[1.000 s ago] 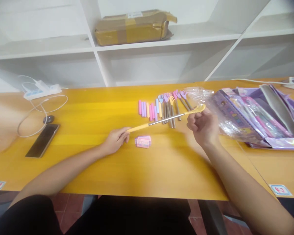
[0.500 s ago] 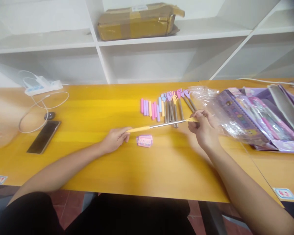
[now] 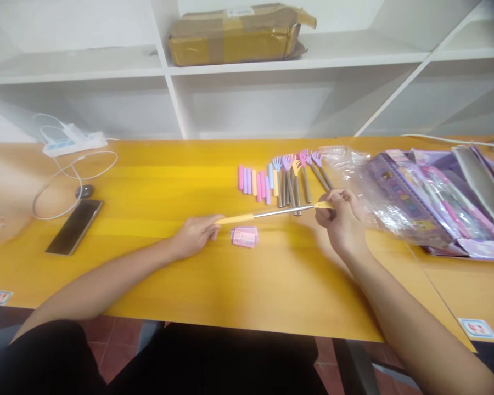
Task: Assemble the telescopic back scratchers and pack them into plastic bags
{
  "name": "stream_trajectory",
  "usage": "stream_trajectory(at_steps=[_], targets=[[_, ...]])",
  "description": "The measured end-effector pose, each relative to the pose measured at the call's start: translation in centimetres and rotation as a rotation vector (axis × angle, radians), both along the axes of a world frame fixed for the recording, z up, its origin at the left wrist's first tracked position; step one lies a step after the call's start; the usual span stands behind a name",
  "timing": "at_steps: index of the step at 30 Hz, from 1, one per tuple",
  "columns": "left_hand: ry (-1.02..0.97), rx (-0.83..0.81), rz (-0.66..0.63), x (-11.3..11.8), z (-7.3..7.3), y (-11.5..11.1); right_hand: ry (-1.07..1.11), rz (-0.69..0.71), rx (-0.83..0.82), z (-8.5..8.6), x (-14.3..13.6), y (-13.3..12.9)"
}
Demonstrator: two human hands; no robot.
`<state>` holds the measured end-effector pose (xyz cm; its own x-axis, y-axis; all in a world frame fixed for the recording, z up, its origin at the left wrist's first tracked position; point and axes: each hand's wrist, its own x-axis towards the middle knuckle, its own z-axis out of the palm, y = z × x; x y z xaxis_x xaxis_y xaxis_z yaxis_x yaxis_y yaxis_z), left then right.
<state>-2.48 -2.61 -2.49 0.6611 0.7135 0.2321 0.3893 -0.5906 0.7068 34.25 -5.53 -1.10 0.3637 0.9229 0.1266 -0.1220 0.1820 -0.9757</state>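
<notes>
Right now, the left hand (image 3: 195, 236) is pinching the smooth yellow handle (image 3: 235, 219) of a slim yellow-and-silver stick (image 3: 278, 211) near its end, thumb and index finger pressing together while the other fingers are curling inward. The right hand (image 3: 342, 219) is holding the opposite yellow end (image 3: 323, 205) between thumb and fingers, which are bending closely around it and partly hiding its shape. The stick is running between the hands above the yellow wooden table (image 3: 271, 296), its right end sitting slightly higher in the view.

Beyond the stick, short pink, lilac, yellow and blue cylindrical tubes (image 3: 259, 186) are lying side by side. To their right, metal rods with small coloured hand-shaped heads (image 3: 297, 169) are lying close together, some slanting. A small stack of pink and purple printed cards (image 3: 244, 237) is resting just in front of the stick. Crumpled clear plastic (image 3: 346, 164) is lying beyond the right hand, next to an open purple box (image 3: 436, 151) that is holding packaged items. Over on the left, a dark rectangular phone (image 3: 74, 227) is lying near a small black rounded object (image 3: 84, 191), a looping white cable (image 3: 79, 178) and a white power strip (image 3: 74, 145).
</notes>
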Motion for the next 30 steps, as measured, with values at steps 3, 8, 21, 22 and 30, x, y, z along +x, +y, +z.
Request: stream_trajectory(at_steps=[3, 8, 21, 22, 30], targets=[[-0.007, 0.017, 0.009, 0.0, -0.1, 0.0, -0.006, 0.002, 0.003, -0.2, -0.3, -0.1], [0.033, -0.006, -0.016, 0.1, 0.1, -0.2, -0.025, 0.061, 0.017, -0.9, -1.2, -0.5], [0.120, 0.363, 0.028, 0.0, -1.7, -1.5, -0.027, 0.149, -0.006, -1.8, -4.9, -2.8], [0.127, 0.394, 0.035, 0.0, -1.8, -1.6, -0.032, 0.150, -0.007, -1.9, -5.1, -3.0], [0.097, 0.662, 0.049, 0.2, -1.8, -1.7, -0.066, 0.152, 0.025, -2.2, -6.3, -3.9]])
